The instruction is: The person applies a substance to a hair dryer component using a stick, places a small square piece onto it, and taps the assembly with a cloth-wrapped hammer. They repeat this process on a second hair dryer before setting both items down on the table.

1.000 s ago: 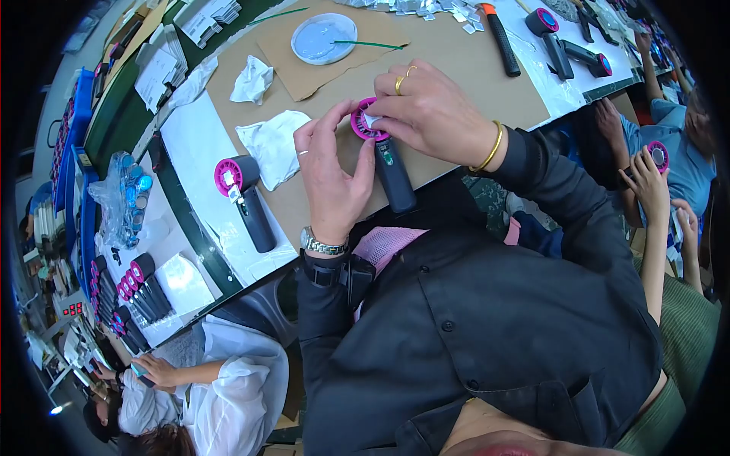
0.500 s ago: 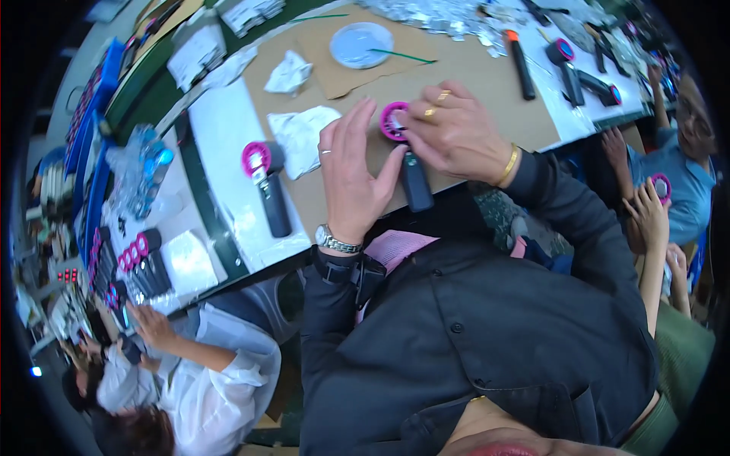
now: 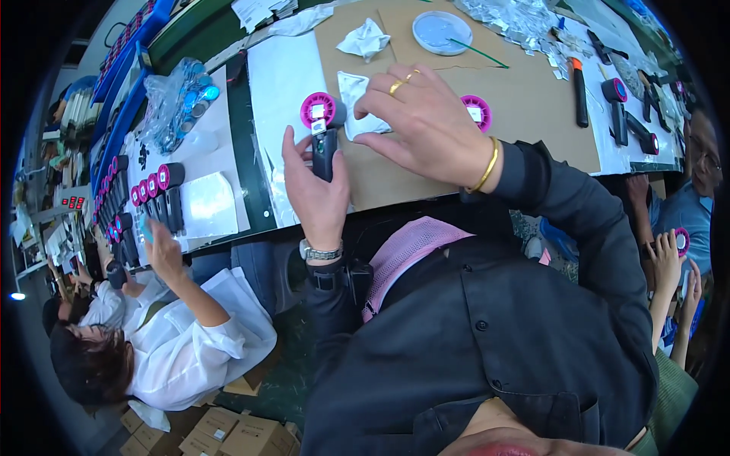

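My left hand [image 3: 315,194] is closed around the dark handle of a small hairdryer-shaped device [image 3: 323,156]. That device has a round head with a pink ring and a white square at its centre. My right hand [image 3: 414,121] hovers over the brown board just to the right of it. Its thumb and bent fingers are apart, and nothing shows between them. Beyond my right wrist lies a second device with a pink ring [image 3: 485,106], its handle hidden by my hand. White crumpled paper [image 3: 353,87] lies behind the first device, partly covered by my right fingers.
On the brown board [image 3: 532,118] are a round shallow dish [image 3: 418,34] with a green stick [image 3: 487,57] and crumpled tissue [image 3: 365,39]. An orange-and-black tool [image 3: 579,95] lies right. Silver pieces [image 3: 509,19] pile behind. Co-workers sit at both sides; several devices [image 3: 156,190] stand left.
My left hand has taken hold of the left device's handle. My right hand has let go of the other device and moved left. The whole view has shifted.
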Demonstrator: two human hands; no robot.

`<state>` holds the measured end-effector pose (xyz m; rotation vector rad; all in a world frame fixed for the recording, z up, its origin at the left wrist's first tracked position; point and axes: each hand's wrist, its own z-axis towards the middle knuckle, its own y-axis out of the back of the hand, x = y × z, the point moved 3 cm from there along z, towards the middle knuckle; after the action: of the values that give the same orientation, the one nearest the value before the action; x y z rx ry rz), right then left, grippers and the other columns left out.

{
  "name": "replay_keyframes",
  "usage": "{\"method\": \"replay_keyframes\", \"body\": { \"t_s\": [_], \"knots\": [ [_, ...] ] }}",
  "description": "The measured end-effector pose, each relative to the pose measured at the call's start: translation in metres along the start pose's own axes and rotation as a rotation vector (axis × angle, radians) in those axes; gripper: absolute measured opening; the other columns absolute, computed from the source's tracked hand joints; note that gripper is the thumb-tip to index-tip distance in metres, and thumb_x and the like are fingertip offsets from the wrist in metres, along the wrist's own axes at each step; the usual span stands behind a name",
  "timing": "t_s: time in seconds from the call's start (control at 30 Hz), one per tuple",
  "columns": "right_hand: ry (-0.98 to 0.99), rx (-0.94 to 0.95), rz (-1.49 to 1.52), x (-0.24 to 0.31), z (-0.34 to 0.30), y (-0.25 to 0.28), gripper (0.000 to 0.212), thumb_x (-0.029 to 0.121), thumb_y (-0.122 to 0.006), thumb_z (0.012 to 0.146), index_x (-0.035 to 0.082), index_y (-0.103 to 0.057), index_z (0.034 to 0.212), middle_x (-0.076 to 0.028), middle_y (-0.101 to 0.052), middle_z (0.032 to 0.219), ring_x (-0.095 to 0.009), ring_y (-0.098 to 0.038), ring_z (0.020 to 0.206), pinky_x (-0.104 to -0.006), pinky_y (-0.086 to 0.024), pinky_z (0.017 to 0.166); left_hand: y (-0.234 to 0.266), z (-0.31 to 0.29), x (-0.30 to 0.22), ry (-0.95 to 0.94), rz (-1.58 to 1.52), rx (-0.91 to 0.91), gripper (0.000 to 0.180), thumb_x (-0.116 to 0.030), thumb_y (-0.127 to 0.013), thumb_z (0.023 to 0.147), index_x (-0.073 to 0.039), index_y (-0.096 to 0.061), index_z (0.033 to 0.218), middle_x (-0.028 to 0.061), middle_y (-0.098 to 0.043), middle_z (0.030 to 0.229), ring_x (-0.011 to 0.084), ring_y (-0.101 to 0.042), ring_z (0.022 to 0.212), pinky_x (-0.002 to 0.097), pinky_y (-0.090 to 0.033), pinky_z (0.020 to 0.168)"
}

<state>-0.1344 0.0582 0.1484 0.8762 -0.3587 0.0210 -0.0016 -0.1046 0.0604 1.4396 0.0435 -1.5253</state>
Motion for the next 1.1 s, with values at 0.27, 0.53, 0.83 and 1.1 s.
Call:
{"method": "replay_keyframes", "body": {
  "t_s": [0.27, 0.53, 0.83, 1.1],
  "knots": [
    [0.025, 0.111, 0.006, 0.002, 0.002, -0.023, 0.034, 0.02, -0.085, 0.084, 0.011, -0.064, 0.11, -0.006, -0.063, 0.106, -0.03, -0.06, 0.104, -0.0423, -0.044, 0.093, 0.001, -0.029, -0.032, 0.165, -0.109, 0.135, 0.097, -0.012, -0.083, 0.087, 0.008, -0.029, 0.165, 0.02, -0.068, 0.109, 0.0325, -0.067, 0.093, 0.0439, -0.055, 0.084],
    [0.056, 0.213, 0.036, 0.012, -0.015, -0.021, 0.033, 0.017, -0.085, 0.082, 0.012, -0.06, 0.104, -0.006, -0.06, 0.102, -0.029, -0.06, 0.1, -0.0424, -0.044, 0.093, -0.007, -0.048, -0.032, 0.131, -0.061, 0.174, 0.104, -0.015, -0.084, 0.086, 0.009, -0.022, 0.167, 0.0233, -0.062, 0.116, 0.0345, -0.066, 0.097, 0.0458, -0.055, 0.083],
    [0.136, 0.142, 0.036, 0.013, -0.006, -0.028, 0.027, 0.015, -0.081, 0.084, 0.01, -0.066, 0.106, -0.006, -0.061, 0.102, -0.028, -0.061, 0.1, -0.0425, -0.045, 0.094, -0.009, -0.048, -0.032, 0.103, -0.038, 0.174, 0.107, -0.014, -0.085, 0.084, 0.008, -0.022, 0.167, 0.0227, -0.06, 0.114, 0.0358, -0.065, 0.096, 0.0473, -0.054, 0.084],
    [0.159, 0.159, -0.068, 0.007, -0.001, -0.036, 0.021, 0.016, -0.08, 0.087, 0.008, -0.076, 0.105, -0.007, -0.063, 0.104, -0.028, -0.063, 0.106, -0.042, -0.046, 0.097, -0.01, -0.05, -0.029, 0.103, -0.052, 0.167, 0.107, -0.013, -0.085, 0.084, 0.008, -0.021, 0.168, 0.0239, -0.06, 0.116, 0.0374, -0.065, 0.097, 0.0481, -0.054, 0.085]
  ]
}}
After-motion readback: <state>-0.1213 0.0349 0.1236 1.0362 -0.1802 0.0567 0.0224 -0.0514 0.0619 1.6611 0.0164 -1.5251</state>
